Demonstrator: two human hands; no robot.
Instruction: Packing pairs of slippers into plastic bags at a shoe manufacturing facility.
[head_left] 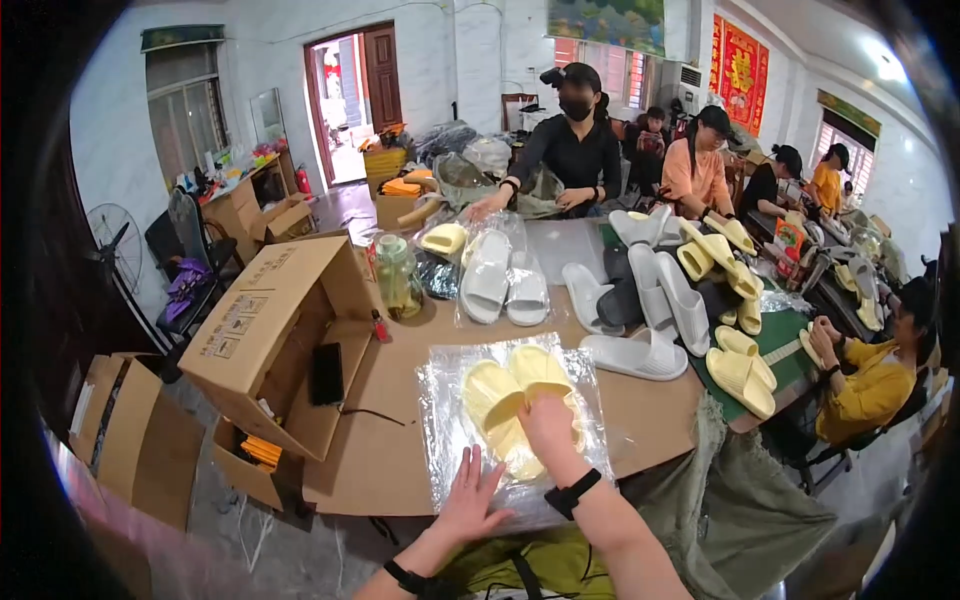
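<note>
A pair of pale yellow slippers (pixel 492 392) lies on a stack of clear plastic bags (pixel 440 440) at the near edge of the table. My right hand (pixel 549 432) reaches down onto the pair, its fingers curled at the right slipper, partly hidden by the hand itself. Spread flat on the plastic just left of the slippers is my left hand (pixel 472 494), holding nothing. Whether the pair lies inside the top bag or on it, I cannot tell.
Grey slippers (pixel 640 355) and yellow slippers (pixel 740 380) are heaped to the right. An open cardboard box (pixel 280 335) with a phone (pixel 327 374) stands left, near a green jar (pixel 397 278). Across the table, a person in black (pixel 575 150) reaches beside bagged grey slippers (pixel 488 280).
</note>
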